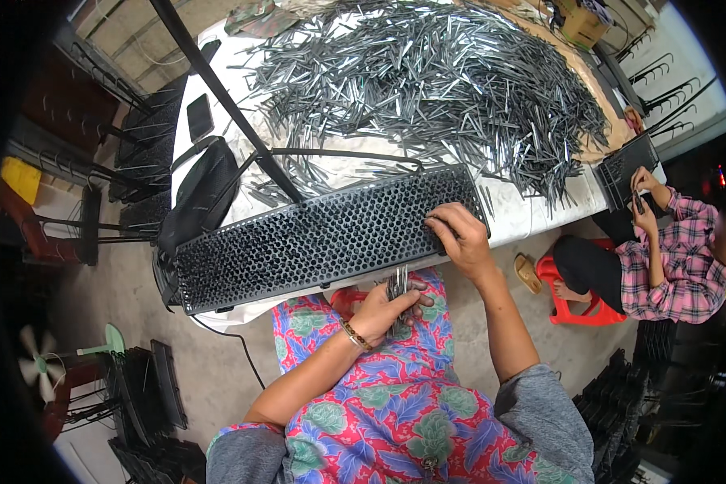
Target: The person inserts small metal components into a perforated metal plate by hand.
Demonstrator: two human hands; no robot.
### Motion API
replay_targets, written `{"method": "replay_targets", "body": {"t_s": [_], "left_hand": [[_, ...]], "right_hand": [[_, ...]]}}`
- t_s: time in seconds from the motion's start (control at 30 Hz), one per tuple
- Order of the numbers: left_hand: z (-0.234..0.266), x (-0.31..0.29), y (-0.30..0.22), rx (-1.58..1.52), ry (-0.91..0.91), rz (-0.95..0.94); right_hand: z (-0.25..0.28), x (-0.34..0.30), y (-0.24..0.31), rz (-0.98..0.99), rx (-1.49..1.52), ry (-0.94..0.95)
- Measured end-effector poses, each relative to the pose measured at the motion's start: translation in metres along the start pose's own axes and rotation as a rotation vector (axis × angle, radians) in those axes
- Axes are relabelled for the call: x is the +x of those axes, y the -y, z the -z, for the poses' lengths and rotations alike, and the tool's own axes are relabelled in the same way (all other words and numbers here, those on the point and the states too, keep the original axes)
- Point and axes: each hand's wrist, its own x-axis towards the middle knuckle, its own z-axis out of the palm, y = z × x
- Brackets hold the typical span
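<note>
A long black panel [298, 242] full of round holes lies aslant along the near edge of the table, its right end higher in view. My right hand [465, 238] is over that right end, thumb and fingers pinched together at the holes; whatever they grip is too small to make out. Below the panel, above my lap, my left hand [385, 310] is closed round a bundle of thin dark strips [398, 282] that stick out past the fingers. A big heap of similar loose strips [427, 89] covers the table's far side.
A white-covered table [532, 219] carries a phone [199, 117] and a black bag [204, 189] at left. A black pole [226, 101] slants down to the panel. At right, a person in a plaid shirt [673, 266] on a red stool [581, 310] works at another panel [617, 171].
</note>
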Motion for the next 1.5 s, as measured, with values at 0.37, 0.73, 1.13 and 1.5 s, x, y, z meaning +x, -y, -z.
{"method": "replay_targets", "body": {"t_s": [0.37,0.73,1.13,1.5], "left_hand": [[0.000,-0.002,-0.003,-0.035,0.019,0.009],[-0.005,-0.002,-0.006,-0.036,0.082,0.008],[-0.008,-0.003,-0.020,-0.028,0.067,-0.025],[-0.011,-0.001,-0.023,0.093,0.092,-0.098]], "right_hand": [[-0.003,-0.004,0.001,-0.038,-0.012,-0.013],[-0.007,-0.007,-0.001,0.071,-0.107,-0.042],[-0.007,-0.008,0.005,0.029,-0.156,-0.019],[0.006,-0.023,0.036,-0.683,0.558,0.323]]}}
